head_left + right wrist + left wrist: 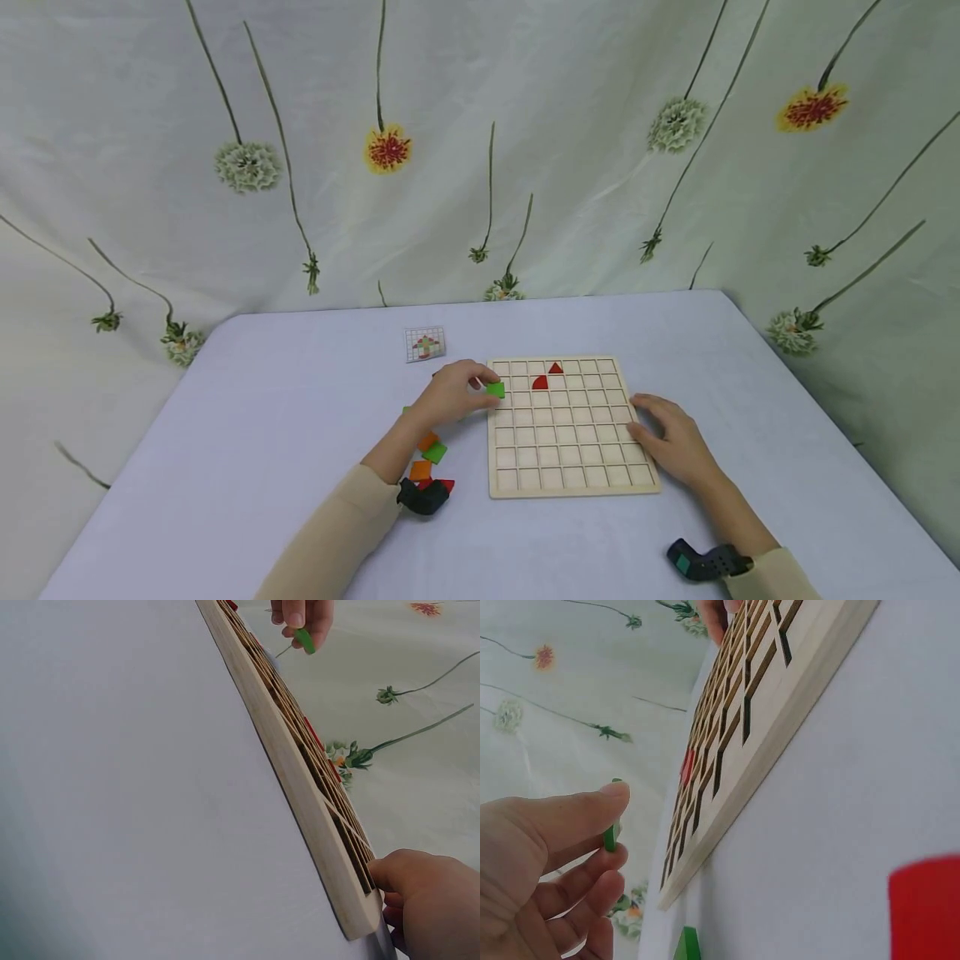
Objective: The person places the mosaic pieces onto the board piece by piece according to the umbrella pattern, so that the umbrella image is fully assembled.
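Observation:
My left hand (453,392) pinches a small green square tile (496,389) between thumb and fingers, above the left side of the wooden grid board (573,496). In the left wrist view, the green tile (610,838) is held nearly edge-on. My right hand (670,437) rests at the board's right edge, its thumb and fingertips touching the rim; the right wrist view shows the thumb (401,871) by one corner. Two red pieces lie in the grid's upper rows, a triangle (555,368) and a quarter circle (540,382).
Left of the board lie loose tiles, among them orange squares (421,471), a green one (435,452) and red pieces (447,484), partly hidden by my left arm. Behind them is a small pattern card (425,343). A flowered cloth (585,167) hangs beyond the table.

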The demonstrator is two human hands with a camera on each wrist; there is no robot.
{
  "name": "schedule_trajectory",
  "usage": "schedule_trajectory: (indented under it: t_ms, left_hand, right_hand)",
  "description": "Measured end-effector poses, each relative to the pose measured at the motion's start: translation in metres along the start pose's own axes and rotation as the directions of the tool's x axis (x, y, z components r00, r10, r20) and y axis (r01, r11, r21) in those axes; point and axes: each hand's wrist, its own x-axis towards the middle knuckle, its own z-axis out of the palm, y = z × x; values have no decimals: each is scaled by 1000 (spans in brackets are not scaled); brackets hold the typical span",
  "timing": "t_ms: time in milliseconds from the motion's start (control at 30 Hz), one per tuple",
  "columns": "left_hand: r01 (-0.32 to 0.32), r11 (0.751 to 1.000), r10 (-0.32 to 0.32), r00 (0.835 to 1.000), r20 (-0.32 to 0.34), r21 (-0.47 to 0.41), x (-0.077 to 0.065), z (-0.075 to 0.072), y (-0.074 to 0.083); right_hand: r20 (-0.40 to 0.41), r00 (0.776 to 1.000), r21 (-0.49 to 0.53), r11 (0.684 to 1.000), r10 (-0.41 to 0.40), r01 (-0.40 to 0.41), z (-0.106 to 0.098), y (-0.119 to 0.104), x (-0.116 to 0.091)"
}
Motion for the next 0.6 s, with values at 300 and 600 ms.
schedule_trajectory:
  t_ms: [300, 600]
  left_hand:
    - [-18, 999, 20, 999, 45, -34, 18, 19, 15]
    - [-3, 1000, 2, 998, 66, 10, 30, 32, 22]
  right_hand:
    - [-9, 1000, -8, 1000, -15, 15, -2, -1, 1]
    - [6, 1000, 4, 1000, -5, 5, -1, 0, 0]
